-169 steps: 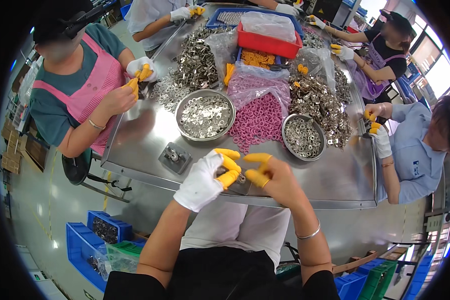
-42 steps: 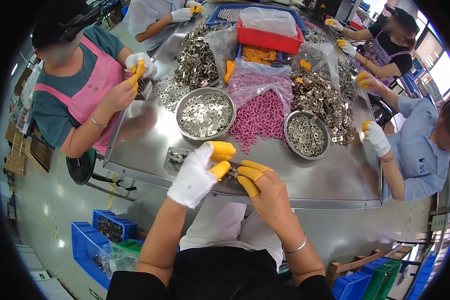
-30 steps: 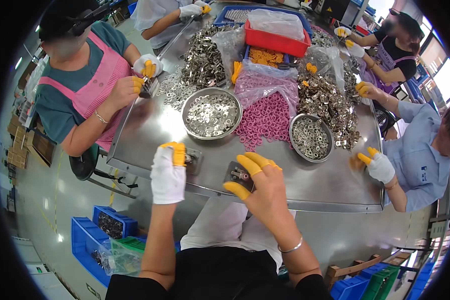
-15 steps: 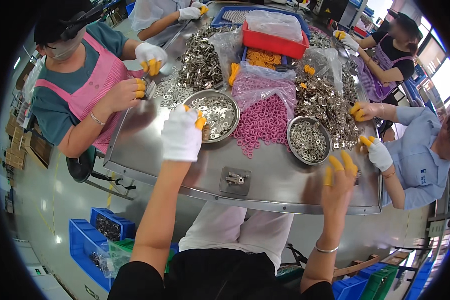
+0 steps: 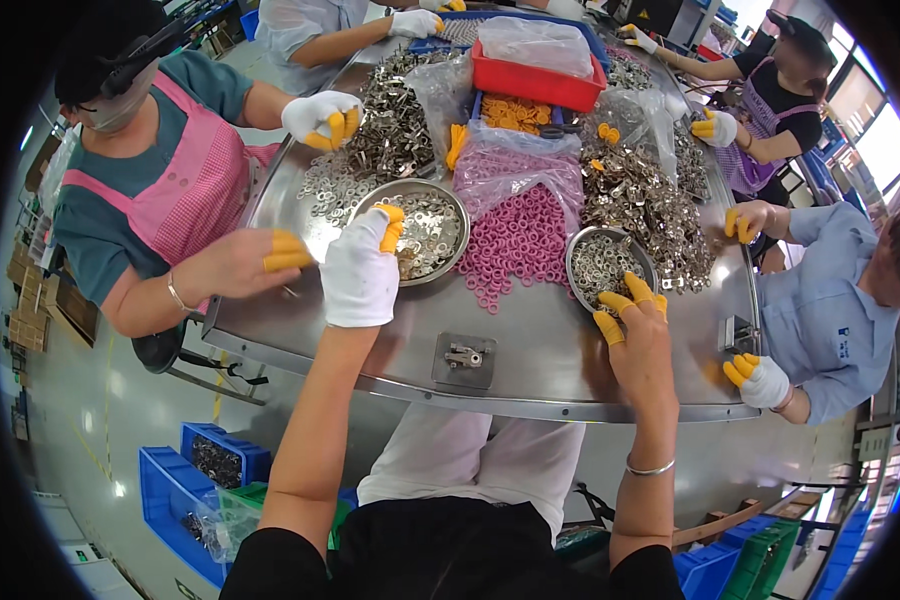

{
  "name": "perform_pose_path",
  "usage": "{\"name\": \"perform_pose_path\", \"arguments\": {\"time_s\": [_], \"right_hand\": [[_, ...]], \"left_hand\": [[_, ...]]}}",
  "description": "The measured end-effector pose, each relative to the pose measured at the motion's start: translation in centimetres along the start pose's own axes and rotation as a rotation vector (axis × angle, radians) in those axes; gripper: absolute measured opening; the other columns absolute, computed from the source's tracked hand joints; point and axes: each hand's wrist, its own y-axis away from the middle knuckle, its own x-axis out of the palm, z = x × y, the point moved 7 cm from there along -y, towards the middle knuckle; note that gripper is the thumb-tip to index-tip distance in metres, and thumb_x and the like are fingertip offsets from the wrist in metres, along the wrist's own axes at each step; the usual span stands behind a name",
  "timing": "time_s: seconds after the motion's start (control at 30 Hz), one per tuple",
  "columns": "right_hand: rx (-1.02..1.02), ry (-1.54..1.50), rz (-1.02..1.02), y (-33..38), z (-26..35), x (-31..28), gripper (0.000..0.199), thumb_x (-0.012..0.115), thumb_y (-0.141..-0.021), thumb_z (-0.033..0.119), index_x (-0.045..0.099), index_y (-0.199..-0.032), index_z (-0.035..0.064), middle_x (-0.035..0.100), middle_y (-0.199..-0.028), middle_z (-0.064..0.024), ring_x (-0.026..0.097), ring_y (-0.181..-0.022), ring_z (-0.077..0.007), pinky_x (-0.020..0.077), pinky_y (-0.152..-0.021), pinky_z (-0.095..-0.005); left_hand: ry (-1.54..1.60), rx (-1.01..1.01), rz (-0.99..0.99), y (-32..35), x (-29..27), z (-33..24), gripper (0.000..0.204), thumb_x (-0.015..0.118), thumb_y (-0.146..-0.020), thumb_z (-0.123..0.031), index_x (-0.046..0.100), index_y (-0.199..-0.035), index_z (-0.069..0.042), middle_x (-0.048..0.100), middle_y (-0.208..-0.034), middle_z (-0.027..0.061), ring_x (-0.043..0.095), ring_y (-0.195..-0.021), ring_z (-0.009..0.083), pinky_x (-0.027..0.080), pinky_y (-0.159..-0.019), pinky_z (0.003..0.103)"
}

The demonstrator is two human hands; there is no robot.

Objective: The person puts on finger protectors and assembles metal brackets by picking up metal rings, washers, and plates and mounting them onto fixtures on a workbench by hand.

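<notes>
My left hand [image 5: 362, 272], in a white glove with yellow fingertip caps, reaches over the near rim of the left steel bowl [image 5: 417, 232], which is full of small flat metal washers. Its fingers [image 5: 390, 222] curl down together toward the washers at the bowl's edge; I cannot tell whether they pinch one. My right hand [image 5: 638, 338] is bare apart from yellow caps, and its fingers [image 5: 622, 302] are spread at the near rim of the right steel bowl [image 5: 605, 265], which holds more small metal pieces. They hover at the rim with nothing pinched that I can see.

Both bowls stand on the steel bench [image 5: 530, 365], well apart, with a heap of pink rings [image 5: 518, 240] spilling from a clear bag between them. Close to my edge of the bench, between my two forearms, a small square metal plate [image 5: 463, 358] carries a little fitting, and neither hand touches it.

Further out lie piles of metal parts [image 5: 650, 200] right of the pink rings, another pile [image 5: 390, 140] behind the left bowl, and a red tray [image 5: 535, 75] with orange pieces just in front of it.

A person in a pink apron [image 5: 185, 190] works at my left, a capped hand near the left bowl. Another person in a blue shirt [image 5: 830, 320] sits at my right. Blue crates [image 5: 195, 485] stand on the floor below.
</notes>
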Motion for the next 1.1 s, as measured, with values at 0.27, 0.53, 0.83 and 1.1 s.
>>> {"name": "perform_pose_path", "arguments": {"time_s": [0.27,0.53,0.83,1.1], "right_hand": [[0.059,-0.082,-0.081,-0.5,-0.7,-1.0,0.011,0.069,-0.083,0.007,0.069,-0.092,0.0011,0.065,-0.116,-0.0128,0.061,-0.099,-0.0274,0.045,-0.097,-0.0374],[0.245,-0.406,-0.168,-0.6,-0.8,-2.1,0.017,0.067,-0.082,0.001,0.065,-0.099,0.0023,0.066,-0.097,-0.0085,0.061,-0.079,-0.0192,0.0503,-0.073,-0.0299],[-0.131,-0.637,0.274,2.2,9.8,2.5,0.014,0.067,-0.077,-0.002,0.066,-0.091,0.0021,0.064,-0.089,-0.0071,0.057,-0.071,-0.0178,0.0475,-0.065,-0.0273],[0.034,-0.677,0.559,0.6,8.7,3.4,0.017,0.067,-0.079,0.001,0.069,-0.096,0.0029,0.064,-0.09,-0.007,0.056,-0.071,-0.0178,0.0478,-0.065,-0.0278]], "left_hand": [[0.161,-0.073,0.063,4.1,-2.1,-4.3,0.02,0.057,-0.081,0.0,0.065,-0.095,-0.012,0.066,-0.083,0.007,0.062,-0.068,0.0316,0.048,-0.062,0.042],[0.553,-0.28,0.46,7.5,-1.4,-8.9,0.017,0.062,-0.082,0.001,0.064,-0.098,-0.006,0.068,-0.088,0.0095,0.065,-0.071,0.0238,0.05,-0.063,0.033],[0.954,-0.533,0.581,8.7,0.8,-6.5,0.015,0.061,-0.084,0.003,0.065,-0.098,-0.003,0.069,-0.098,0.0082,0.061,-0.073,0.0163,0.049,-0.066,0.026],[0.778,-0.41,0.77,7.3,-1.2,-7.5,0.018,0.064,-0.081,-0.001,0.064,-0.099,-0.001,0.065,-0.112,0.0095,0.061,-0.073,0.0201,0.051,-0.069,0.03]]}}
